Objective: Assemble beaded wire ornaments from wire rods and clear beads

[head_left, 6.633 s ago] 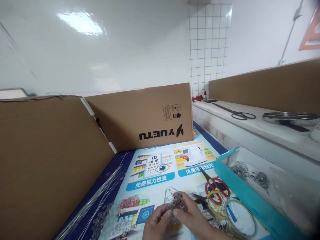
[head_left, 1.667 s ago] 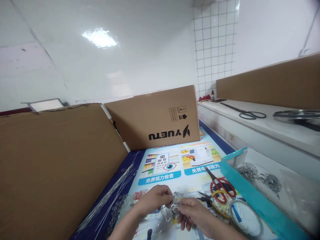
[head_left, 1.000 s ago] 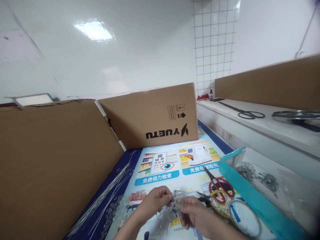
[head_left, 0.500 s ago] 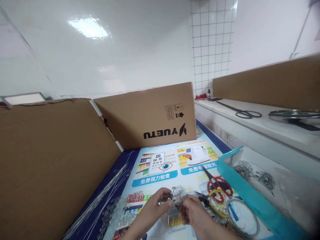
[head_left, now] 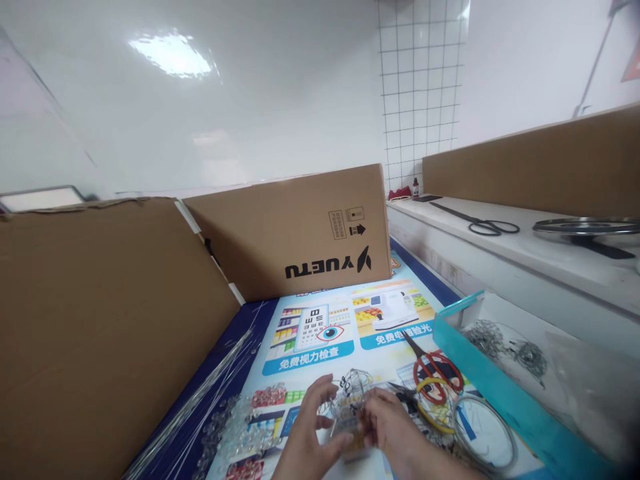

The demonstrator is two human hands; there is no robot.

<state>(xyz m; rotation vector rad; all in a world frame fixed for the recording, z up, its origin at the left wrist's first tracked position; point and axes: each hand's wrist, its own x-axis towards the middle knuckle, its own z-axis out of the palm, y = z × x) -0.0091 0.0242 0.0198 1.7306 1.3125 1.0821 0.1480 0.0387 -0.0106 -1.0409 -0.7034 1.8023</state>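
Observation:
In the head view, a small openwork piece of bent silvery wire (head_left: 354,385) is between my hands, low in the middle. My right hand (head_left: 393,423) pinches its right side with thumb and fingers together. My left hand (head_left: 307,437) is beside its left side, thumb and fingers spread in a wide curve, gripping nothing. The lower part of the wire piece is blurred. Clear beads (head_left: 245,423) lie in a heap left of my left hand. Close by my right hand are red-handled scissors (head_left: 437,377) and a yellow-handled tool (head_left: 434,410).
A wire coil (head_left: 485,433) lies on the printed sheet at the right. Beyond it, a turquoise box (head_left: 500,373) contains tangled wire pieces. Long straight wires (head_left: 200,400) lie at the left. Cardboard panels (head_left: 300,227) stand behind; black scissors (head_left: 475,220) rest on the white ledge.
My left thumb and fingers have come off the wire piece and spread apart. The right hand keeps its pinch in nearly the same place. The view has shifted slightly.

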